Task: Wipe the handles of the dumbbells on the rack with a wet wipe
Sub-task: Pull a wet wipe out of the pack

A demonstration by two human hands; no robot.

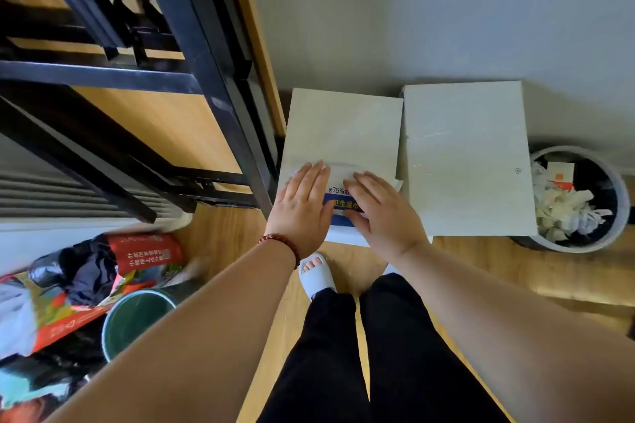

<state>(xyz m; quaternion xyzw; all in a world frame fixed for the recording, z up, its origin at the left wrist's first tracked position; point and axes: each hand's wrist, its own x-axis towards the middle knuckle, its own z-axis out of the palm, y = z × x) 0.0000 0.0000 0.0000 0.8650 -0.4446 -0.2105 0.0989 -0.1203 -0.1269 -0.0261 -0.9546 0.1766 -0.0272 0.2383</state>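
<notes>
A white and blue pack of wet wipes (339, 197) lies on the near part of a pale square stool top (343, 124). My left hand (302, 204) lies flat on the pack's left side with straight fingers. My right hand (381, 208) presses on the pack's right side, its fingers bent slightly over the top edge. Whether a wipe is pinched under the fingers is hidden. No dumbbells are in view.
A black metal frame (192, 79) with wooden panels stands to the left. A second pale stool top (467, 158) sits right of the first, and a round bin (580, 199) full of crumpled tissue beyond it. A green bucket (134, 319) and clutter lie lower left.
</notes>
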